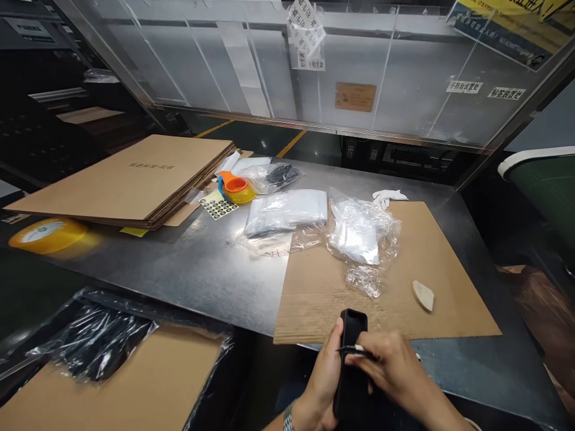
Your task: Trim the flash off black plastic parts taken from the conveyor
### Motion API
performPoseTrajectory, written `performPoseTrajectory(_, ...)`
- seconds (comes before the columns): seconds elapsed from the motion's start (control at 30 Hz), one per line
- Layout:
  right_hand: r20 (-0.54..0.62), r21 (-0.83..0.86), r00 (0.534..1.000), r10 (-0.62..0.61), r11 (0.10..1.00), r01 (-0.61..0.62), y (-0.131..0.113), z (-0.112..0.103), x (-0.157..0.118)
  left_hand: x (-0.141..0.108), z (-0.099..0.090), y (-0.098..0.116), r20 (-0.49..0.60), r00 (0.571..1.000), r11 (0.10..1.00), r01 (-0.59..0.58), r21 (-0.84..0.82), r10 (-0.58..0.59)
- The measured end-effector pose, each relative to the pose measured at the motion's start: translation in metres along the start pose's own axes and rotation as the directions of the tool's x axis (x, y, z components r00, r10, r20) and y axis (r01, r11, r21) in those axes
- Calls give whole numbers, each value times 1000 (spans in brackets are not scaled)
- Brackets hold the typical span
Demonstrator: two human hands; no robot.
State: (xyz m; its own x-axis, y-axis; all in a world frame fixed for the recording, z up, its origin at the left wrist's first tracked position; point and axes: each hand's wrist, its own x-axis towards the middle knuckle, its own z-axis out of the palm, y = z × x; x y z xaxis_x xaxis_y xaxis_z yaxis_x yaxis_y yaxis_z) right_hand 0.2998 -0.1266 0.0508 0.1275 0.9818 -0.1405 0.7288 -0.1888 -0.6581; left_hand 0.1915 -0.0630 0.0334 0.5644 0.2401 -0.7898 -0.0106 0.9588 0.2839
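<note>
Over the bench's near edge: black case point(353, 389), long with rounded corners and a recess at its upper end, just off the cardboard sheet point(314, 293).
Left hand point(320, 378): wrapped round the case side, thumb up along the edge.
Right hand point(398, 364): fingers together, pinching a slim tool point(348, 349), dark with a pale section, tip pointing left across the case.
Progress: looks mid-operation on this one piece, my read. Tool is at the case; whether it touches, can't tell. Done vs left: no visible count; underside of case hidden.
Clear bag point(359, 233): crinkled film, open-looking, shiny silvery-white sheets inside, on the cardboard.
Wrapped stack point(287, 211): flat, glossy, beside the bag.
Pale pad point(423, 296): wedge shape, one curved side, matte, on the cardboard.
White glove point(390, 196): limp fabric, by the cardboard's far edge.
Bench point(202, 275): brushed metal, scuffed.
Left side: stacked brown boards point(135, 173), flat, matte; yellow tape roll point(49, 233); orange dispenser point(234, 182); sheet of round dark stickers point(218, 205).
</note>
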Motion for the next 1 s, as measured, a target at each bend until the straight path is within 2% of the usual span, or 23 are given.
performPoseTrajectory(0.1,-69,48,995,71,997,-67,7,-5,4,0,-2,-4,-20,999,995,46,87,-45)
performPoseTrajectory(0.2,-104,135,993,62,990,-47,14,-11,7,0,-7,-8,44,996,988,66,143,-73)
performPoseTrajectory(0.3,-71,237,997,2,971,15,19,-16,10,1,-12,-11,89,992,982,69,176,-85)
performPoseTrajectory(0.4,-34,313,999,-17,949,27,23,-19,13,2,-14,-13,122,991,977,34,211,-61)
performPoseTrajectory(0.47,-25,333,1000,-15,943,23,24,-19,14,2,-15,-14,117,992,970,19,241,-49)
performPoseTrajectory(0.6,-15,339,1000,-24,940,27,25,-19,13,5,-15,-14,74,992,956,74,283,-99)
performPoseTrajectory(0.77,-40,300,999,-22,953,33,23,-18,12,7,-17,-15,79,989,952,99,291,-127)
performPoseTrajectory(0.83,-78,332,997,10,943,17,26,-16,13,7,-17,-15,85,984,951,125,284,-155)
performPoseTrajectory(0.93,-187,383,973,133,922,-52,33,-11,14,8,-16,-13,115,976,957,153,248,-186)
performPoseTrajectory(1.0,-235,397,949,211,912,-104,36,-6,10,9,-17,-11,125,986,976,88,198,-114)
